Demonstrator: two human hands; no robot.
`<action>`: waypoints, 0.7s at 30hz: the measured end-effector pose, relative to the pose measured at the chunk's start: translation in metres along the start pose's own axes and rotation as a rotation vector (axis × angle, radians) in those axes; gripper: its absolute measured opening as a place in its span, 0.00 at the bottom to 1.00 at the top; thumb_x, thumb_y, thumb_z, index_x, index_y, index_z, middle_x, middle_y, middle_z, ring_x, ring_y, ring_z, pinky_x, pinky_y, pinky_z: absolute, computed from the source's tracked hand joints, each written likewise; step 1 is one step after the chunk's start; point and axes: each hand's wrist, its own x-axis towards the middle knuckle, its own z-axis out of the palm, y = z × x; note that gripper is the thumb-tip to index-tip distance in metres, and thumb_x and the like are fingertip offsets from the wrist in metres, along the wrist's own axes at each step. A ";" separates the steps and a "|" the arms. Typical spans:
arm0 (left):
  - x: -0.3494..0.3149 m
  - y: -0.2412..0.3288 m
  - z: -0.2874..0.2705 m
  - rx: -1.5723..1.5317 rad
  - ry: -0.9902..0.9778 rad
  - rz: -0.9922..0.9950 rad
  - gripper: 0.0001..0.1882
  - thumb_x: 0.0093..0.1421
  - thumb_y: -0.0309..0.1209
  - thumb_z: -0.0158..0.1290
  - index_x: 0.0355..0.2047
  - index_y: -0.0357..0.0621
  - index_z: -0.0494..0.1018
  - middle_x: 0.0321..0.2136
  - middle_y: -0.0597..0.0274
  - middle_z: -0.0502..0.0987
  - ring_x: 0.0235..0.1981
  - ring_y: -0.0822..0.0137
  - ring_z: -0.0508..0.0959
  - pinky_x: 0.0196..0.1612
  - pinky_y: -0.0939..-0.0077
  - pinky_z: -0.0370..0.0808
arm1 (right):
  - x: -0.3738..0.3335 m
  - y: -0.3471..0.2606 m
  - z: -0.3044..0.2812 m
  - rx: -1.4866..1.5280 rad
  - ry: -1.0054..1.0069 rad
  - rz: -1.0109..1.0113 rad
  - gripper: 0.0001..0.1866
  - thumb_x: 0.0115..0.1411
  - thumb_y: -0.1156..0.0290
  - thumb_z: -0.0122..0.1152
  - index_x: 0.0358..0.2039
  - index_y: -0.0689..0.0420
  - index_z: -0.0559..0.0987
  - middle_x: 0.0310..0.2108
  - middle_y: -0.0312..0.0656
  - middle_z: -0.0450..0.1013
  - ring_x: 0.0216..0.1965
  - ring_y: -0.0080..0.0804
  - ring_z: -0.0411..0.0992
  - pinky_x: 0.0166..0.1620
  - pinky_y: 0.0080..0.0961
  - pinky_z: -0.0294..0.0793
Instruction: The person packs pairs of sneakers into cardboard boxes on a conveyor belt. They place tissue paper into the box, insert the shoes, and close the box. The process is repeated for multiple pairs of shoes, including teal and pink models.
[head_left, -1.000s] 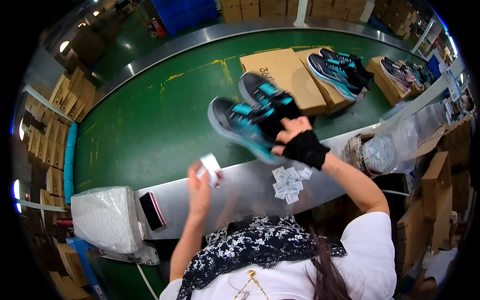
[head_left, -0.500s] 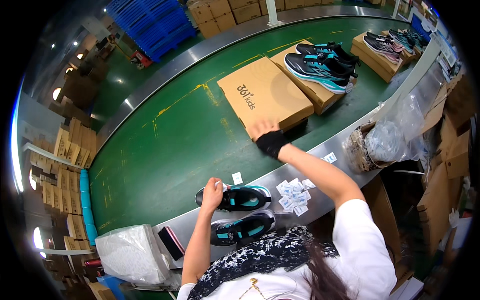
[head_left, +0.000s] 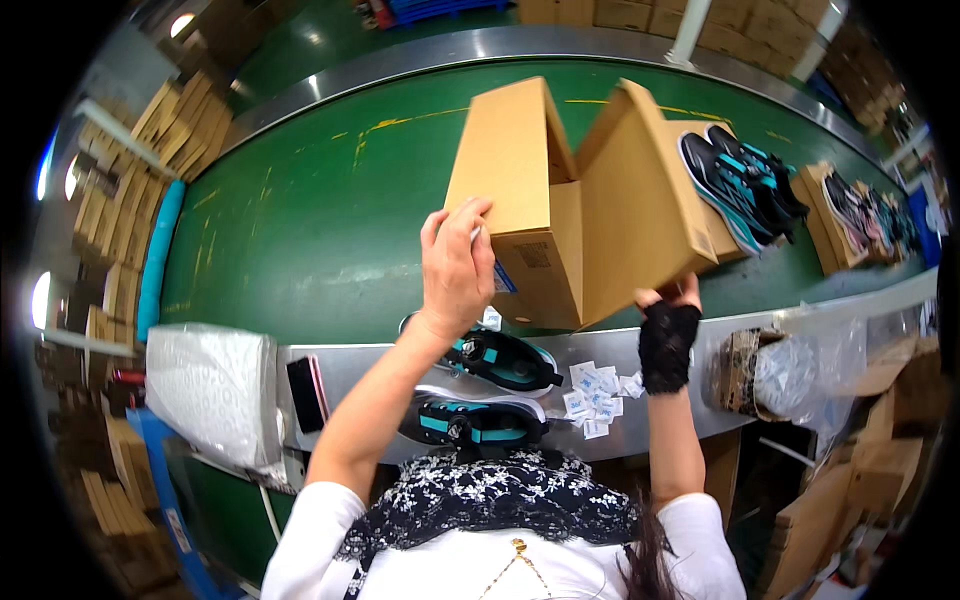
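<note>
A brown cardboard shoebox [head_left: 503, 165] stands tipped up on the green belt, its lid [head_left: 635, 200] swung out to the right. My left hand [head_left: 458, 265] grips the box at its near left edge, and a small white bit shows by the fingers. Wearing a black fingerless glove, my right hand [head_left: 668, 335] holds the lid by its lower near corner. The box's inside is mostly hidden. Below my left hand lie two black and teal sneakers, the farther shoe [head_left: 495, 360] partly behind my wrist and the nearer shoe [head_left: 480, 422] close to my body.
White sachets [head_left: 592, 400] are heaped on the metal ledge right of the sneakers. A phone-like dark slab [head_left: 306, 393] and a wrapped white bundle [head_left: 213, 395] sit at left. More sneakers [head_left: 740, 185] rest on boxes at right, beyond a torn carton [head_left: 750, 375] holding plastic.
The shoebox, flat and closed before, is now tipped up with its lid swung away. My left hand has left the farther sneaker for the box; my right hand has moved to the lid.
</note>
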 end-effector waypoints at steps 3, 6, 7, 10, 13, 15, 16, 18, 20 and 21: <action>-0.012 -0.043 -0.027 -0.081 -0.098 -0.202 0.07 0.55 0.23 0.42 0.35 0.37 0.66 0.36 0.53 0.72 0.36 0.58 0.72 0.41 0.69 0.66 | -0.011 0.003 -0.024 0.466 0.132 0.114 0.27 0.39 0.84 0.52 0.44 0.53 0.64 0.37 0.42 0.66 0.40 0.36 0.66 0.40 0.32 0.69; -0.013 -0.096 -0.074 -0.096 -0.026 -0.574 0.08 0.58 0.27 0.41 0.34 0.36 0.66 0.32 0.52 0.73 0.30 0.60 0.74 0.34 0.72 0.70 | -0.005 0.000 -0.054 0.680 -0.015 0.270 0.28 0.40 0.77 0.54 0.47 0.54 0.66 0.44 0.47 0.65 0.47 0.46 0.63 0.47 0.54 0.62; -0.016 -0.101 -0.084 -0.049 0.089 -0.606 0.08 0.58 0.28 0.40 0.35 0.36 0.66 0.31 0.52 0.74 0.29 0.60 0.75 0.32 0.73 0.71 | -0.006 -0.001 -0.051 0.793 -0.061 0.338 0.29 0.39 0.76 0.53 0.48 0.56 0.65 0.46 0.49 0.65 0.49 0.48 0.62 0.49 0.56 0.60; -0.009 -0.076 -0.078 -0.011 0.051 -0.492 0.12 0.58 0.33 0.42 0.37 0.37 0.66 0.32 0.51 0.74 0.34 0.58 0.75 0.36 0.70 0.70 | -0.002 0.019 -0.023 0.765 -0.132 0.299 0.28 0.42 0.72 0.51 0.48 0.58 0.65 0.46 0.49 0.65 0.49 0.48 0.62 0.50 0.58 0.59; -0.062 -0.081 -0.047 0.658 -0.494 -0.374 0.36 0.56 0.49 0.43 0.59 0.52 0.43 0.58 0.44 0.44 0.55 0.45 0.56 0.52 0.49 0.54 | 0.008 0.047 0.023 0.859 -0.050 0.421 0.19 0.46 0.70 0.50 0.41 0.58 0.69 0.44 0.44 0.67 0.49 0.43 0.63 0.49 0.52 0.62; -0.072 -0.073 -0.046 0.415 -0.439 -0.445 0.29 0.55 0.51 0.43 0.52 0.49 0.60 0.50 0.41 0.60 0.49 0.49 0.64 0.51 0.50 0.55 | 0.018 0.077 0.028 0.603 -0.231 0.426 0.15 0.50 0.66 0.52 0.39 0.58 0.70 0.42 0.41 0.68 0.48 0.38 0.64 0.45 0.46 0.64; -0.072 -0.074 -0.047 0.407 -0.445 -0.448 0.29 0.55 0.51 0.43 0.52 0.49 0.60 0.50 0.41 0.60 0.49 0.49 0.64 0.51 0.50 0.55 | 0.014 0.092 0.028 0.362 -0.308 0.470 0.18 0.53 0.62 0.53 0.42 0.57 0.70 0.42 0.39 0.68 0.46 0.32 0.65 0.42 0.35 0.65; -0.071 -0.078 -0.050 0.428 -0.985 -0.447 0.25 0.52 0.54 0.44 0.33 0.45 0.74 0.29 0.44 0.73 0.35 0.52 0.74 0.43 0.53 0.65 | 0.000 0.128 0.024 -0.364 -0.666 0.050 0.22 0.51 0.63 0.55 0.46 0.57 0.68 0.43 0.40 0.68 0.46 0.28 0.65 0.45 0.26 0.64; -0.077 -0.088 -0.052 0.447 -0.828 -0.434 0.25 0.52 0.55 0.44 0.25 0.44 0.74 0.20 0.47 0.72 0.28 0.53 0.74 0.36 0.55 0.67 | -0.017 0.093 0.041 -0.418 -0.905 0.280 0.22 0.50 0.67 0.56 0.46 0.59 0.70 0.43 0.42 0.69 0.46 0.29 0.65 0.46 0.24 0.64; -0.077 -0.095 -0.053 0.464 -0.669 -0.397 0.27 0.51 0.56 0.45 0.16 0.43 0.74 0.11 0.50 0.71 0.21 0.53 0.74 0.30 0.57 0.70 | -0.016 0.080 0.036 -0.422 -1.057 0.353 0.21 0.49 0.68 0.56 0.45 0.60 0.71 0.43 0.42 0.70 0.46 0.29 0.65 0.48 0.24 0.63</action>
